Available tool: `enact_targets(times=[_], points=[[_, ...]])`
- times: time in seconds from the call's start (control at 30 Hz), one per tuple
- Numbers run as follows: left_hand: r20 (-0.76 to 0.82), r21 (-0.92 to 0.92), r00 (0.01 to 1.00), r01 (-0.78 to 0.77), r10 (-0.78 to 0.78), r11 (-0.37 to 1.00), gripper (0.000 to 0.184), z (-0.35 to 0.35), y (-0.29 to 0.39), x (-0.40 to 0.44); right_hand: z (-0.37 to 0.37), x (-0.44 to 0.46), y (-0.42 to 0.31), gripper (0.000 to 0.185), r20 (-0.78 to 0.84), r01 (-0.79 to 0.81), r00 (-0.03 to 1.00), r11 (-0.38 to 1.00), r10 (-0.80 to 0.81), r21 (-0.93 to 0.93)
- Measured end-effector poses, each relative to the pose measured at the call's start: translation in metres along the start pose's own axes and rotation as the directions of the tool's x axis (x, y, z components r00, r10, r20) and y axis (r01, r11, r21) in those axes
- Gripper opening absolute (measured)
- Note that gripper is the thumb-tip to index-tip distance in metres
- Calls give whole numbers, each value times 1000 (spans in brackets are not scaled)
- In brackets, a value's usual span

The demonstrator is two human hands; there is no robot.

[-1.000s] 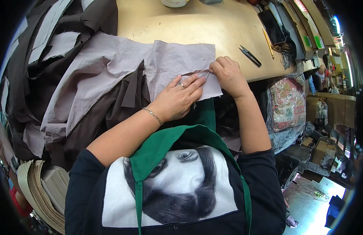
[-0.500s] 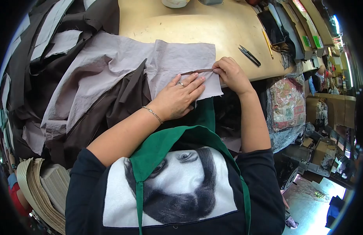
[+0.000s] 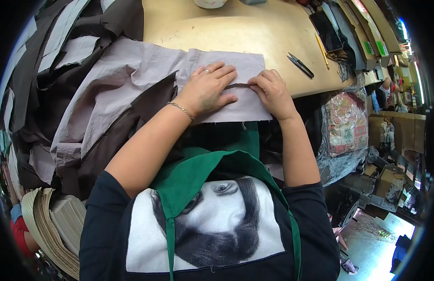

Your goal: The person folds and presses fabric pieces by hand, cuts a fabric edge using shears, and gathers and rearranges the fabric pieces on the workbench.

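Observation:
A light mauve-grey piece of fabric (image 3: 247,63) lies across the front edge of the table, joined on the left to a larger garment with dark brown parts (image 3: 151,100). My left hand (image 3: 205,90), with a ring and bracelet, rests flat on the light fabric, its fingers stretched out and the thumb apart. A narrow dark brown strip (image 3: 236,85) runs over the fabric from my left hand to my right. My right hand (image 3: 273,93) pinches that strip between thumb and fingers. Part of the strip is hidden under my left hand.
On the wooden table (image 3: 189,28) lie black thread snips (image 3: 300,65), a yellow pencil (image 3: 322,51) and a dark flat phone-like object (image 3: 326,31). Dark and light cloth (image 3: 86,28) is piled at left. A plastic-wrapped bundle (image 3: 344,124) stands at right beside the table.
My left hand has shifted up and left over the fabric, its thumb now spread. My right hand has moved slightly left along the strip. The fabric has slid a little right and down.

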State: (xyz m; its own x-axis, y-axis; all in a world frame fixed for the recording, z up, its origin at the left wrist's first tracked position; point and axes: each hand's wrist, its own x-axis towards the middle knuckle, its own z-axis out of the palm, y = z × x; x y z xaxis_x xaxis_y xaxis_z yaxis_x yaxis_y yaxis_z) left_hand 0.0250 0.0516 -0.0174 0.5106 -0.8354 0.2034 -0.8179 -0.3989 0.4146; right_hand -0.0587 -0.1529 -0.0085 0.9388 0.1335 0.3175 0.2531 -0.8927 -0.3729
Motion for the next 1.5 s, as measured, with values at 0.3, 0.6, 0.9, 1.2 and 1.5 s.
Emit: enact_targets(times=[0.3, 0.6, 0.9, 1.2, 1.5], points=[[115, 155, 977, 164, -182, 974, 85, -3, 0, -3, -4, 10, -6, 16, 92, -11, 996, 1000, 13, -17], [95, 149, 979, 165, -181, 975, 84, -1, -2, -4, 21, 33, 3, 13, 112, 14, 993, 980, -37, 199], [95, 150, 976, 179, -194, 972, 85, -2, -2, -2, 10, 38, 8, 13, 234, -110, 972, 944, 36, 311], [103, 140, 973, 194, -209, 971, 86, -3, -2, -1, 8, 23, -5, 16, 71, 91, 992, 989, -100, 115], [52, 160, 979, 187, -198, 969, 91, -1, -6, -6, 21, 0, -11, 19, -33, 218, 973, 958, -228, -185]])
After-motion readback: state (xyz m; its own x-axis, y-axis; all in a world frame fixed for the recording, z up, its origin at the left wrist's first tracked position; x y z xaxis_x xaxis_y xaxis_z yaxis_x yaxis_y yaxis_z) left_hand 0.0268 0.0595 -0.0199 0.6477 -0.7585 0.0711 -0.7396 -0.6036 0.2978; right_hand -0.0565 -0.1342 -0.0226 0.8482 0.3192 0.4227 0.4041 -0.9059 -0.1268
